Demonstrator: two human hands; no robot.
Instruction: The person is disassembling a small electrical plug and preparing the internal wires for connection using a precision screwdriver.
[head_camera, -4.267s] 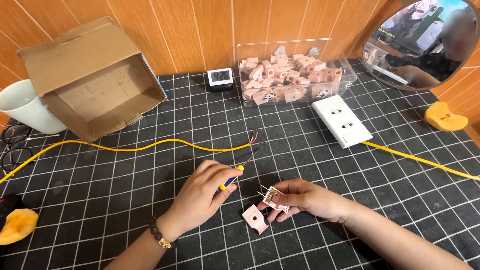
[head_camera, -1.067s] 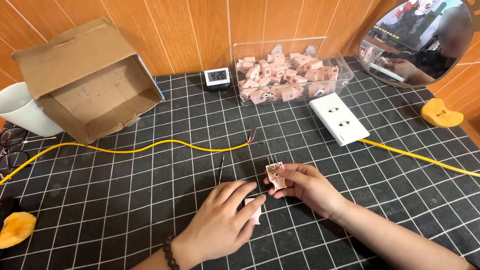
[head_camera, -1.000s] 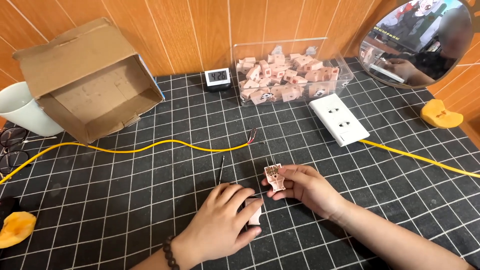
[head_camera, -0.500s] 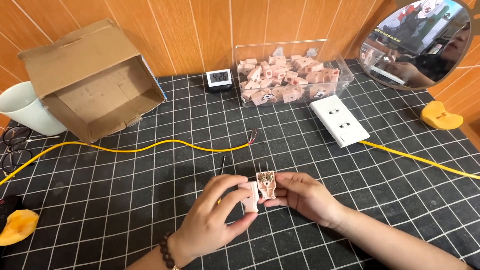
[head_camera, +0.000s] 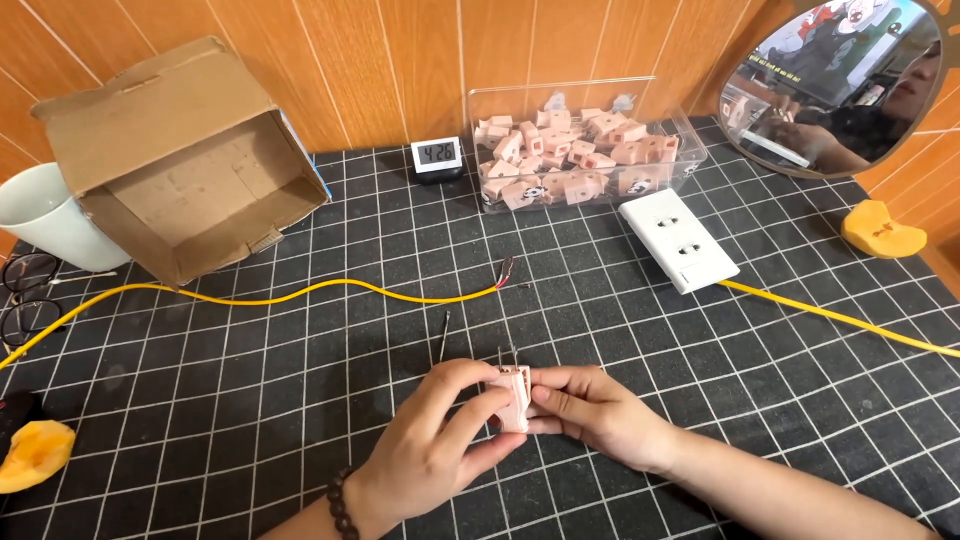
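Desk (head_camera: 760, 400) was a black grid mat with a lot parked on it: open cardboard box (head_camera: 190, 160) at the back left, clear bin (head_camera: 690, 150) of pink plugs beside a little clock (head_camera: 437, 157), white socket (head_camera: 678, 240) to the right, yellow wire (head_camera: 300, 295) snaking across with its bare end near the middle.

Both hands were closed on one pink plug (head_camera: 512, 398) just above the mat at the front centre, left hand (head_camera: 430, 450) pinching its left side, right hand (head_camera: 590, 410) gripping the right, metal pins poking up.

Risk-wise, I'd say the plug halves could go together crooked if the squeeze was uneven, and the pins looked easy to bend or jab a fingertip. That thin screwdriver (head_camera: 444, 333) lying loose just behind the hands seemed likely to get knocked and roll off. Stray strands at the stripped wire end could also fray.
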